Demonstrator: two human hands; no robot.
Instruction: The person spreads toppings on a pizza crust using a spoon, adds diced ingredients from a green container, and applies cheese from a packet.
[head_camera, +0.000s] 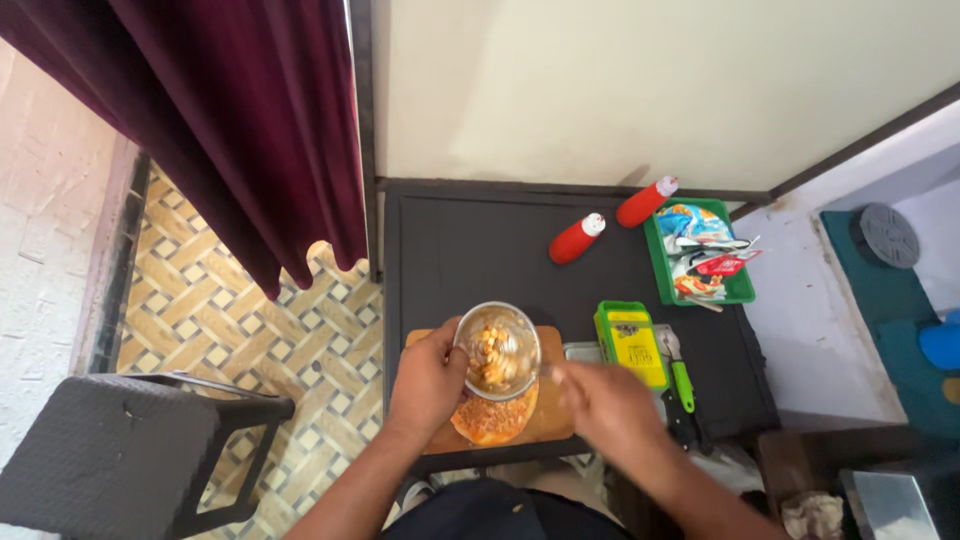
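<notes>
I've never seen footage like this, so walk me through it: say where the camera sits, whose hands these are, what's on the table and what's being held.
There is one picture, taken by a camera worn on a person's head, looking down. No machine: both bare hands are the wearer's own. The left hand grips a steel bowl of chopped food, tilted over a flat bread with orange topping on a wooden board. The right hand is blurred beside the bowl; I cannot tell what it holds. On the dark table lie two red bottles, a green tray of sachets, a yellow-green box and a green-handled tool. A stool stands on the left.
</notes>
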